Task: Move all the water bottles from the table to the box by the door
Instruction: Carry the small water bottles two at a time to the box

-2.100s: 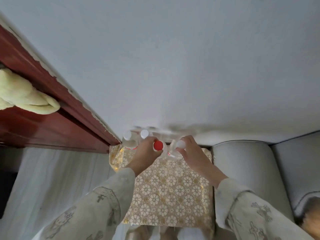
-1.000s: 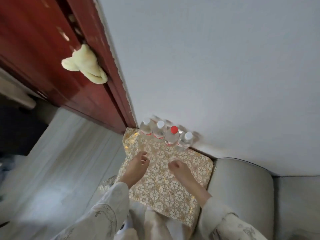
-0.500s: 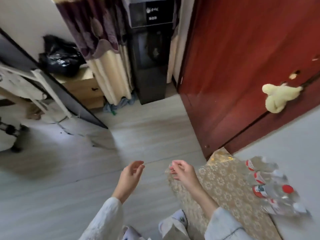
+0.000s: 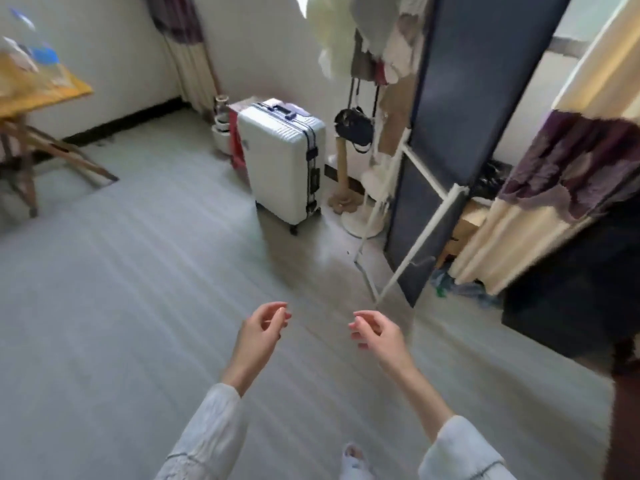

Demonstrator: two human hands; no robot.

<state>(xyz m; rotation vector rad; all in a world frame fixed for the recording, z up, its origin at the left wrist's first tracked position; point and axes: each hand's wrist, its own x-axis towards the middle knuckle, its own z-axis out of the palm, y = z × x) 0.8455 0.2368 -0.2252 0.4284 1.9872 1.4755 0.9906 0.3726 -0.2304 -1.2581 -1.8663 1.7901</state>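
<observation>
Bottles are out of the hands now: a moment ago four stood in a row on the gold-patterned top against the wall beside the red door, and the view has since swung away from them into the room. That suggests one batch is delivered and the person is heading back for more. Nearest, two hands hang empty over the floor, the left hand (image 4: pixel 260 333) and the right hand (image 4: pixel 375 332), apart, fingers loosely curled. Further off stands one white suitcase (image 4: pixel 281 160). Farthest, at the left edge, one yellow-topped table (image 4: pixel 33 87) carries blurred blue-and-clear shapes, likely more bottles; their number cannot be told.
</observation>
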